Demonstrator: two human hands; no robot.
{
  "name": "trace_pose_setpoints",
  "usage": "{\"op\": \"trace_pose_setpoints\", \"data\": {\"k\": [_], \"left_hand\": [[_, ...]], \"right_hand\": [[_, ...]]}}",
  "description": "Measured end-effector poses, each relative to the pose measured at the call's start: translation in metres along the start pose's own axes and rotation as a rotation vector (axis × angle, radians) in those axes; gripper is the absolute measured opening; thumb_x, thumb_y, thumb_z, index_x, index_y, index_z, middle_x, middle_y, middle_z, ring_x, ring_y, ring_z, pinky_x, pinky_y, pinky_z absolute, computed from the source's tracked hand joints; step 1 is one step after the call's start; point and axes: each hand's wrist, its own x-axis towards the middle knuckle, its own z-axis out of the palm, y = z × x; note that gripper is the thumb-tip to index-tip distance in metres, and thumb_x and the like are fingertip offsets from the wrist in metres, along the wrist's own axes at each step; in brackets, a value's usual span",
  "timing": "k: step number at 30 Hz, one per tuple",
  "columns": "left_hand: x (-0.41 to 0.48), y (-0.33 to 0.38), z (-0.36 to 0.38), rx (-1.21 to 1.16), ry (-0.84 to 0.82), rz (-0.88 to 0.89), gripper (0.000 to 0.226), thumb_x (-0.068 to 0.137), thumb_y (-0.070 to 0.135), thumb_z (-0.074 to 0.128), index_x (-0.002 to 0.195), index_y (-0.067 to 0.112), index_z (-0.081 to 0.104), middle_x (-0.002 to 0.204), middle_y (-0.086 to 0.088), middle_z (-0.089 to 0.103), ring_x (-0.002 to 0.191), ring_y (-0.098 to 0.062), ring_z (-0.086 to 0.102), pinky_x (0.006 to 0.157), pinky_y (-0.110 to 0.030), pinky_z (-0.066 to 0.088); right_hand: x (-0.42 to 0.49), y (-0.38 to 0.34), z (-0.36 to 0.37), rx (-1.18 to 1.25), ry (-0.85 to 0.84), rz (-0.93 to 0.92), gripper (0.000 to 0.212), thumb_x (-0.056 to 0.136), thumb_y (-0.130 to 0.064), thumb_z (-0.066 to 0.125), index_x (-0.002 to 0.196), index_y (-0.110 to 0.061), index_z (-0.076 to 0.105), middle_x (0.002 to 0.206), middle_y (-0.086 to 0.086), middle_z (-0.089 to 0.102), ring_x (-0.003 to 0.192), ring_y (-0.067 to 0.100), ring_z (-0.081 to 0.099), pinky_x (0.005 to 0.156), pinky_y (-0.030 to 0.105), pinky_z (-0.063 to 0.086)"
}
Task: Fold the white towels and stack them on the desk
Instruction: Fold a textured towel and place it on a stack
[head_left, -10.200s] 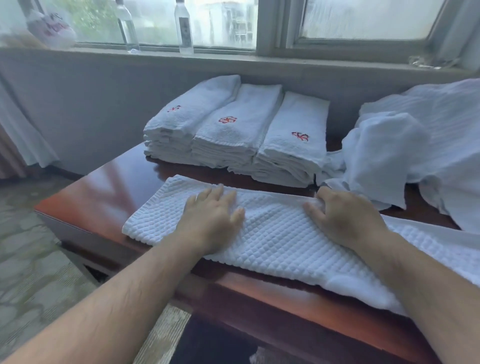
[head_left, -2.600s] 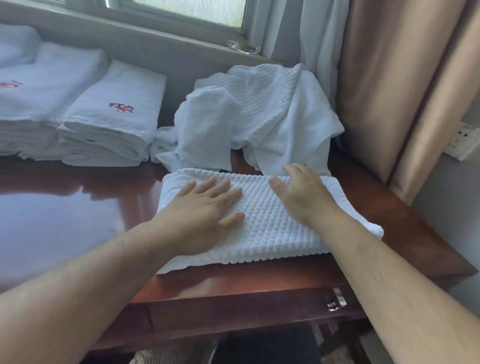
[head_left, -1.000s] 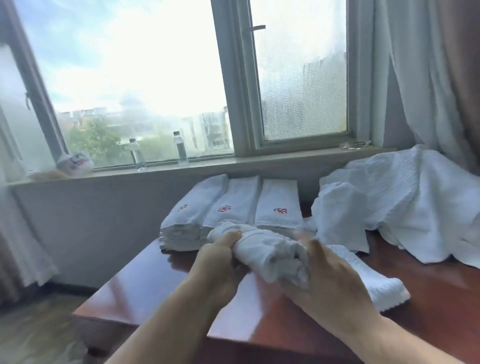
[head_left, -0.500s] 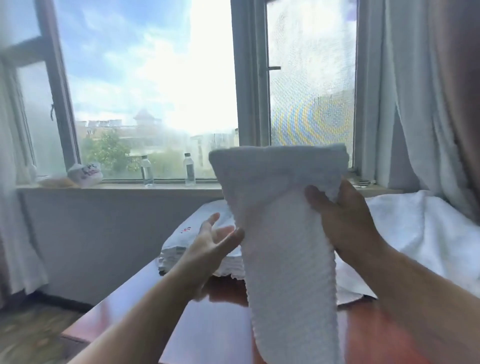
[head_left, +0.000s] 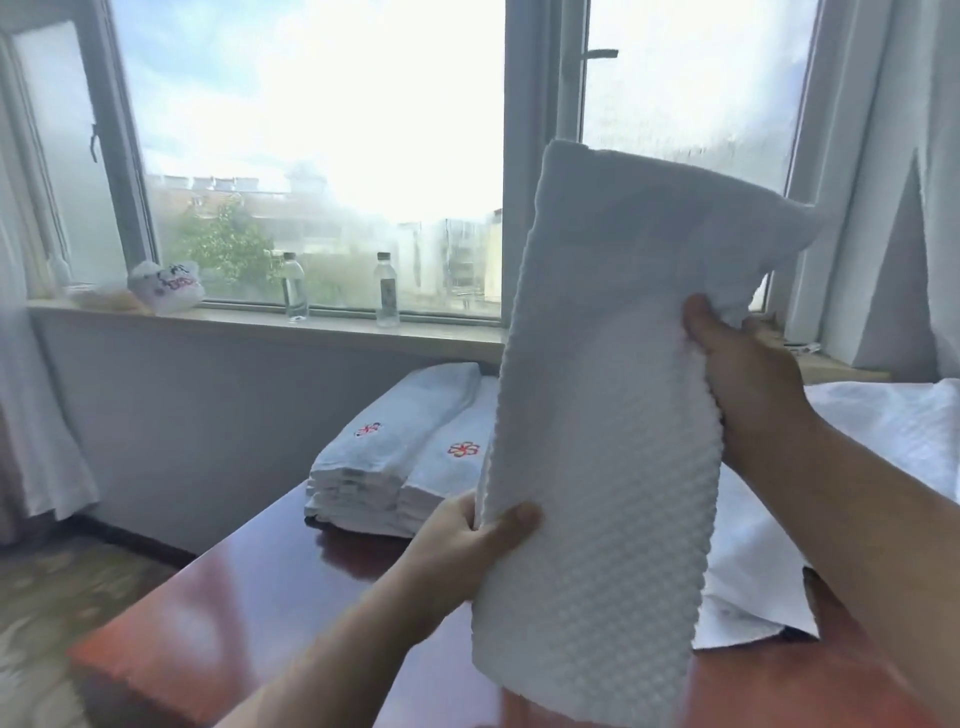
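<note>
Since half a second ago the left hand (head_left: 470, 540) has gone from spread and free to pinching the lower left edge of the waffle towel (head_left: 613, 415), thumb on the front face. The right hand (head_left: 748, 374) keeps its grasp higher up on the right edge, and the towel's top now flops over to the right instead of standing level.

The towel is held up in the air over the desk (head_left: 291, 587), hanging as a long narrow strip, not touching the wood as far as can be seen.

Step in hand, by judgement: squaring the hanging strip before laying it down to fold. To do it well, each hand should take a matching corner so the edges line up, pull the cloth lightly taut to drop the floppy top, then lower it flat on bare wood in front of the folded stacks (head_left: 400, 462) rather than on top of the loose pile.

Behind, two folded stacks with red emblems show at the desk's far edge; any further stack is covered by the raised towel. The unfolded pile (head_left: 883, 431) lies to the right, partly behind the right forearm and cut by the frame edge, so its count cannot be told. The left fingers behind the cloth are hidden. The towel's bottom edge is blurred. Two bottles (head_left: 387, 288) stand on the window sill.
</note>
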Motion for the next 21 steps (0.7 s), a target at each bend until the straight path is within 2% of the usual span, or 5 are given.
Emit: {"op": "trace_pose_setpoints", "data": {"k": [2, 5, 7, 14, 21], "left_hand": [[0.011, -0.007, -0.005, -0.010, 0.030, -0.009, 0.040, 0.080, 0.058, 0.074, 0.097, 0.021, 0.077, 0.101, -0.007, 0.077, 0.090, -0.020, 0.075, 0.067, -0.026, 0.055], [0.029, -0.015, -0.015, -0.059, 0.111, -0.004, 0.031, 0.078, 0.056, 0.076, 0.095, 0.030, 0.075, 0.102, -0.005, 0.077, 0.092, -0.021, 0.075, 0.070, -0.027, 0.056], [0.043, -0.020, -0.025, -0.058, 0.177, 0.012, 0.032, 0.077, 0.060, 0.074, 0.097, 0.035, 0.072, 0.104, -0.002, 0.077, 0.095, -0.020, 0.074, 0.074, -0.030, 0.057], [0.095, -0.034, -0.078, -0.050, 0.257, -0.001, 0.044, 0.076, 0.071, 0.067, 0.104, 0.038, 0.070, 0.107, 0.001, 0.076, 0.098, -0.021, 0.074, 0.086, -0.047, 0.059], [0.138, -0.031, -0.110, -0.015, 0.317, -0.037, 0.035, 0.085, 0.064, 0.064, 0.095, 0.032, 0.074, 0.102, -0.002, 0.078, 0.094, -0.023, 0.075, 0.083, -0.042, 0.059]], "right_hand": [[0.017, 0.016, 0.005, -0.001, -0.003, 0.030, 0.021, 0.087, -0.042, 0.076, 0.097, -0.025, 0.069, 0.092, -0.010, 0.078, 0.085, 0.013, 0.076, 0.076, 0.031, 0.058], [0.044, 0.039, 0.018, 0.023, -0.021, 0.059, 0.018, 0.091, -0.036, 0.075, 0.099, -0.021, 0.070, 0.084, -0.013, 0.078, 0.074, 0.007, 0.075, 0.055, 0.019, 0.054], [0.061, 0.056, 0.030, 0.009, -0.032, 0.077, 0.018, 0.091, -0.035, 0.074, 0.100, -0.020, 0.070, 0.081, -0.014, 0.077, 0.069, 0.005, 0.074, 0.048, 0.016, 0.051], [0.122, 0.121, 0.082, 0.060, -0.088, 0.173, 0.017, 0.094, -0.027, 0.071, 0.110, -0.021, 0.070, 0.088, -0.005, 0.079, 0.075, 0.016, 0.077, 0.056, 0.026, 0.058], [0.165, 0.168, 0.117, 0.107, -0.127, 0.252, 0.006, 0.096, -0.025, 0.069, 0.102, -0.024, 0.068, 0.081, -0.006, 0.078, 0.073, 0.016, 0.076, 0.054, 0.026, 0.058]]}}
